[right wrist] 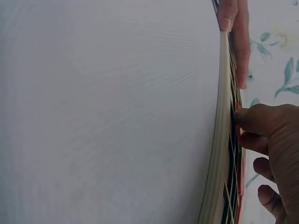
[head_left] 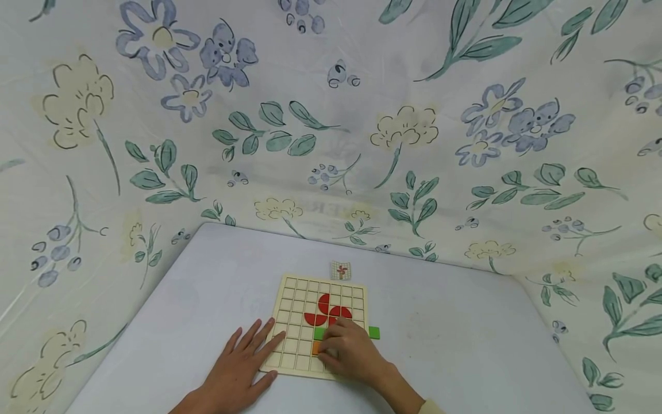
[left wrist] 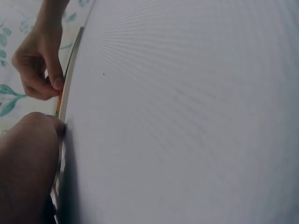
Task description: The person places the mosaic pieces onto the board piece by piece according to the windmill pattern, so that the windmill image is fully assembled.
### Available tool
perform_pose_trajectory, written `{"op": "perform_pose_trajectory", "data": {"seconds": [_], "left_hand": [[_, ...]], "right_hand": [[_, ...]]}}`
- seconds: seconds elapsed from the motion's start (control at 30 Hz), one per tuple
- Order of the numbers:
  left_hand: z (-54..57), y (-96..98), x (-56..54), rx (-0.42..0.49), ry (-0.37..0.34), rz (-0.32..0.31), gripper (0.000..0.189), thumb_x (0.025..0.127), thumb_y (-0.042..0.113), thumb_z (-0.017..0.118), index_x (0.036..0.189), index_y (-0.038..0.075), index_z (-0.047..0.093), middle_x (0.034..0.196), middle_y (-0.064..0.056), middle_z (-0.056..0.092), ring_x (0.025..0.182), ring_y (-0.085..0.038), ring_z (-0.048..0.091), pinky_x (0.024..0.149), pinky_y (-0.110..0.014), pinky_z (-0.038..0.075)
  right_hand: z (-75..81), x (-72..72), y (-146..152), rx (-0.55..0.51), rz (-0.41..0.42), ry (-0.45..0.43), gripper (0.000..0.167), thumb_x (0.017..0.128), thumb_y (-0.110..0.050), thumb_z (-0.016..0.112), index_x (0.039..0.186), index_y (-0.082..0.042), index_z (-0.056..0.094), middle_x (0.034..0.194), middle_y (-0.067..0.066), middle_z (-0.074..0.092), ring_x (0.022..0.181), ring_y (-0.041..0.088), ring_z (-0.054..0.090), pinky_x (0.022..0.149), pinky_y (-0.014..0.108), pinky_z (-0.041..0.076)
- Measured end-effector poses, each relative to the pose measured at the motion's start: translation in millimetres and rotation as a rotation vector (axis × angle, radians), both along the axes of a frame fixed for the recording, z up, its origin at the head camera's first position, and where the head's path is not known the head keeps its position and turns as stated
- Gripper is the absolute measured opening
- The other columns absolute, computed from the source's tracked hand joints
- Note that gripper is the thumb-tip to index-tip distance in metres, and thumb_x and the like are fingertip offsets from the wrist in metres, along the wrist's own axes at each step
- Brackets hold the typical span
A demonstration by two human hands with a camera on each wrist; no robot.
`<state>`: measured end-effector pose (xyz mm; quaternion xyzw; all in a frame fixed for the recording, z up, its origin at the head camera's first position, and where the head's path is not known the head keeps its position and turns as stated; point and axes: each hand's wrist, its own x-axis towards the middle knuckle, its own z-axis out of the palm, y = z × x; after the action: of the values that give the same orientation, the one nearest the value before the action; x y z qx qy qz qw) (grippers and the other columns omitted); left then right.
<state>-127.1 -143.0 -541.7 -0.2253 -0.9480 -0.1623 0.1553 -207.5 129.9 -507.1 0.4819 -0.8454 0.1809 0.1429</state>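
Note:
A pale wooden grid board [head_left: 289, 332] lies on the white table. Red quarter-round pieces [head_left: 324, 303] form a pinwheel on it, with a green square tile [head_left: 320, 333] just below. My right hand [head_left: 354, 352] is over the board's lower right part, thumb and fingertips pinching an orange tile [head_left: 316, 348] that sits at the grid; the hand hides much of it. In the right wrist view, the thumb and a finger meet at the orange tile [right wrist: 238, 122]. My left hand [head_left: 239, 368] rests with fingers spread on the board's lower left edge.
Another green tile [head_left: 374, 332] lies at the board's right edge. A small picture card [head_left: 341, 271] with a red pinwheel on a grid lies behind the board. Flower-patterned cloth [head_left: 331, 144] rises around the table [head_left: 465, 333].

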Motion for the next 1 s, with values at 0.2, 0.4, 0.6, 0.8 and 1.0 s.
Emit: {"op": "perform_pose_trajectory", "data": {"seconds": [0.2, 0.4, 0.6, 0.8, 1.0], "left_hand": [[-1.3, 0.2, -1.1, -0.006, -0.009, 0.006, 0.067, 0.092, 0.052, 0.061, 0.150, 0.025, 0.044, 0.157, -0.005, 0.033, 0.142, -0.031, 0.029, 0.110, -0.051, 0.020], [-1.4, 0.1, -1.5, 0.004, -0.001, 0.002, 0.067, 0.091, 0.050, 0.063, 0.150, 0.024, 0.045, 0.157, -0.006, 0.034, 0.142, -0.031, 0.030, 0.108, -0.052, 0.021], [-4.0, -0.1, -2.1, -0.001, 0.015, 0.002, 0.067, 0.090, 0.050, 0.063, 0.150, 0.024, 0.045, 0.156, -0.007, 0.035, 0.142, -0.031, 0.030, 0.110, -0.050, 0.019], [-4.3, -0.3, -2.0, -0.004, 0.019, 0.000, 0.068, 0.091, 0.050, 0.063, 0.150, 0.024, 0.044, 0.157, -0.007, 0.034, 0.142, -0.031, 0.029, 0.110, -0.050, 0.018], [-4.5, -0.1, -2.4, 0.000, -0.012, 0.007, 0.068, 0.090, 0.051, 0.063, 0.150, 0.025, 0.043, 0.158, -0.005, 0.032, 0.143, -0.031, 0.028, 0.109, -0.052, 0.020]], "right_hand": [[1.8, 0.6, 2, 0.013, -0.011, -0.021, 0.003, 0.079, -0.022, 0.082, 0.080, -0.022, 0.079, 0.081, -0.014, 0.064, 0.080, 0.005, 0.048, 0.075, 0.017, 0.042], [1.8, 1.3, 5, 0.023, -0.027, -0.003, 0.004, 0.080, -0.024, 0.082, 0.081, -0.022, 0.079, 0.081, -0.014, 0.065, 0.080, 0.006, 0.049, 0.075, 0.018, 0.042], [-0.4, 1.4, 15, 0.002, -0.050, -0.002, 0.006, 0.079, -0.025, 0.083, 0.079, -0.022, 0.077, 0.081, -0.015, 0.064, 0.080, 0.005, 0.050, 0.075, 0.020, 0.043], [-1.0, 1.8, 26, -0.021, -0.062, -0.009, 0.008, 0.078, -0.023, 0.083, 0.076, -0.024, 0.075, 0.082, -0.016, 0.063, 0.081, 0.004, 0.049, 0.073, 0.021, 0.045], [-1.0, 0.1, 38, -0.002, -0.108, -0.044, 0.006, 0.079, -0.026, 0.083, 0.080, -0.024, 0.076, 0.083, -0.017, 0.062, 0.082, 0.004, 0.049, 0.073, 0.022, 0.046]]}}
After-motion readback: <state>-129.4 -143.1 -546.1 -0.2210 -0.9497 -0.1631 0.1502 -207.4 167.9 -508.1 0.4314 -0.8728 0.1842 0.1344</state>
